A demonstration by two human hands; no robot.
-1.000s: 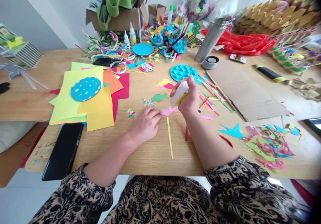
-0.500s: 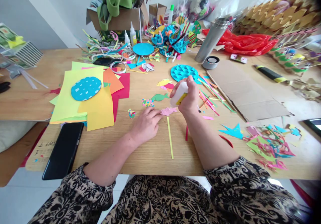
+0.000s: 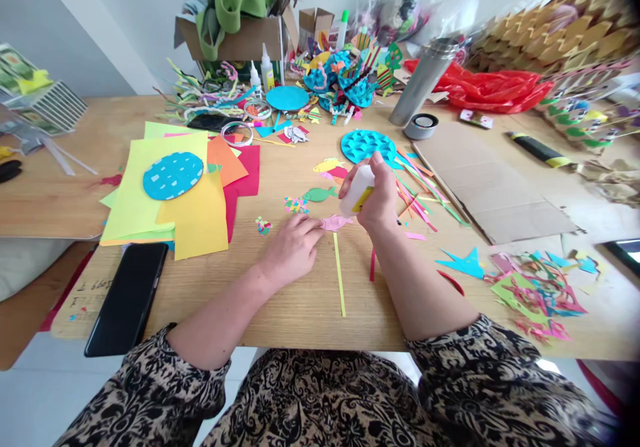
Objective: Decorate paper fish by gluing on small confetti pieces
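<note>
on counter [image 3: 287, 320], pink fish [image 3: 338, 223] cut, left hand [image 3: 290, 250] open, touching its edge; right hand [image 3: 379, 197] grip closed around white bottle [image 3: 352, 197]; green fish [image 3: 319, 195] also cut; yellow strip [image 3: 340, 280] joined or not, cannot tell.

Craft supplies spread over a desk [image 3: 280, 320].
At left, a disc [image 3: 173, 176] lies on paper sheets [image 3: 201, 227], with a phone [image 3: 127, 299] in front. Paper fish [image 3: 319, 195] lie mid-frame. Behind, a box [image 3: 240, 37] sits upper left of centre, a flask [image 3: 424, 83] upper right. Right of centre lies a cardboard sheet [image 3: 493, 180]; scraps [image 3: 540, 290] lie before it.
</note>
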